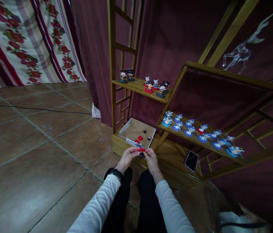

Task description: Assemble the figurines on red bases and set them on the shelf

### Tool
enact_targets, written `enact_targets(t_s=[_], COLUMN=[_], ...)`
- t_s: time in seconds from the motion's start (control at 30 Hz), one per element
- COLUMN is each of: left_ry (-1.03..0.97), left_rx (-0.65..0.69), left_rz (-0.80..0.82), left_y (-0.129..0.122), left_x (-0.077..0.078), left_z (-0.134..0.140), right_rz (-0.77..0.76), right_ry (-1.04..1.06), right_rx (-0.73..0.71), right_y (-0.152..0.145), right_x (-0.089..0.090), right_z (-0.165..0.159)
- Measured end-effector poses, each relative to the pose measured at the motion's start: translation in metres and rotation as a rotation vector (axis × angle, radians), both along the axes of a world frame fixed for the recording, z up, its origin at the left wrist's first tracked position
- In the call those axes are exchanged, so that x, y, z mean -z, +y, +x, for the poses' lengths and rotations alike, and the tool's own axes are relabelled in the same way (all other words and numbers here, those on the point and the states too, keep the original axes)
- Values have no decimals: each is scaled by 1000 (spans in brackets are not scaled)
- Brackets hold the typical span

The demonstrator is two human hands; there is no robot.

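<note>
Above my knees, my left hand (127, 158) and my right hand (152, 159) meet with fingertips pinched around a small figurine (141, 155). Its red round base (141, 149) faces up and its dark head hangs below, so it appears upside down. Just beyond my fingers, a shallow open cardboard box (131, 127) rests on the low wooden ledge. Inside it lie red discs (140, 138), a small dark piece (144, 131) and a small figure part (149, 138). My fingers hide some of the figurine.
Black-haired figurines (123, 76) and several others stand on the upper wooden shelf (138, 86). Rows of blue and purple figurines (189, 130) fill the lower right shelf. A phone (191, 161) lies on the ledge beneath. A glass deer-like ornament (239, 55) stands above. A cable (41, 110) crosses the tiled floor.
</note>
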State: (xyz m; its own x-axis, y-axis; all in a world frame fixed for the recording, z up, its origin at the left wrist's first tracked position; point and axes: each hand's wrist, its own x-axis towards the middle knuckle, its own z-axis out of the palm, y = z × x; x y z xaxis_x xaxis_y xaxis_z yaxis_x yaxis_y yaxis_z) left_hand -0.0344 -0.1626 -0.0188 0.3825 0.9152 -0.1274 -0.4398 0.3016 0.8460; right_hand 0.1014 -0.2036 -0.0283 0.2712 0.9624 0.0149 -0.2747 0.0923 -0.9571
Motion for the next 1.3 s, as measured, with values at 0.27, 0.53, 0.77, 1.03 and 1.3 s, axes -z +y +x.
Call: enact_targets(t_s=[0.27,0.53,0.77,1.03,1.3], left_ry=[14,47,61,84,116], left_rx=[23,8,-14,-55,-79], left_rz=[31,-72,-152,-286,-343], left_y=[3,7,9,9,10], left_x=[6,16,19,18,20], left_z=[0,5,7,8,12], right_rz=[-34,-155,-223,-250,-243], right_ry=[28,156,186,213,179], right_rx=[-28,-120,-159,-165,-131], right_y=[0,5,9,12,20], right_x=[-1,9,17,27,35], right_z=[0,0,3,6,1])
